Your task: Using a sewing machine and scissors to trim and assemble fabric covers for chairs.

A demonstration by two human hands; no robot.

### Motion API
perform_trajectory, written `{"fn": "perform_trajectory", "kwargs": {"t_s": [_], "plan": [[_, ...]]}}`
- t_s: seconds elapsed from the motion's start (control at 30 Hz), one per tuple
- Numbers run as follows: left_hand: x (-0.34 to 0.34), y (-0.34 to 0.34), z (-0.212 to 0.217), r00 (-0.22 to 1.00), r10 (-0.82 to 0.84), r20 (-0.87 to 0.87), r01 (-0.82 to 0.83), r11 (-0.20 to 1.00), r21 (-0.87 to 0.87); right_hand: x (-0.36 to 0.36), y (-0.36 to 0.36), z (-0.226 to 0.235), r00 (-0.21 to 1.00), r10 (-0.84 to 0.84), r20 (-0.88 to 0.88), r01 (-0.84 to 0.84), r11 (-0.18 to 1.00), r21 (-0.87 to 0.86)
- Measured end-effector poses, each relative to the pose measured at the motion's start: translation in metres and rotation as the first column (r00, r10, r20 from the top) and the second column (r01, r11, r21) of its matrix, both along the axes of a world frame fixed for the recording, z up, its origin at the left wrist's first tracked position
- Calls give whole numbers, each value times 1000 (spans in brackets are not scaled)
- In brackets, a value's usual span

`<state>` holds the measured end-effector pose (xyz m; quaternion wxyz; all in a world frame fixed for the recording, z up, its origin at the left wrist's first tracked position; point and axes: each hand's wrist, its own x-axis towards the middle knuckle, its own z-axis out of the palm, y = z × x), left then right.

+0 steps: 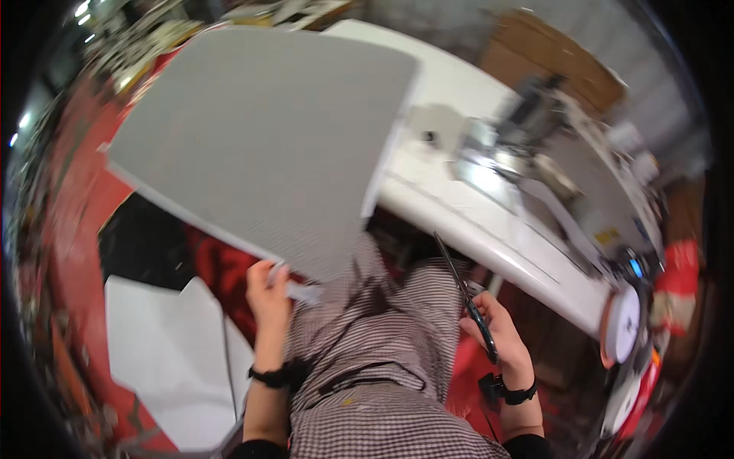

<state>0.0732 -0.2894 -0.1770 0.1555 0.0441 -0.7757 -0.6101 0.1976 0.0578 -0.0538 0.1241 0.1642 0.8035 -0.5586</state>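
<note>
While the left hand (267, 294) pinches the lower edge of a large grey fabric panel (260, 138), its fingers are closed on it and the panel spreads up and away from this grip. The right hand (497, 336) is clamped around black scissors (466, 298), whose blades point up from the fist toward the white sewing table (459, 206).

Grey panel (260, 138), white table (474, 222), black-handled scissors (468, 300), checked garment (375, 367), red floor (76, 222)
</note>
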Motion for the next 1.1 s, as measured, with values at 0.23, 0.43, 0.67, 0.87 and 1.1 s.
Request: {"fn": "perform_trajectory", "kwargs": {"t_s": [0.23,0.43,0.67,0.87,1.1], "plan": [[-9,-14,24,995,-92,28,95,898,-431,64,78,11,825,-536,-179,507,563,652],[-2,-24,34,981,-169,-93,100,859,-502,49,134,-18,876,-380,-296,453,440,775],[-3,-24,51,894,-338,-294,215,900,-380,-21,90,-7,858,7,-513,473,376,797],[-10,27,77,821,-550,-154,511,827,-234,-100,-120,-8,589,656,-472,-164,669,725],[8,45,66,624,-766,-153,778,628,27,-122,-136,-29,542,764,-351,-211,528,823]]}}
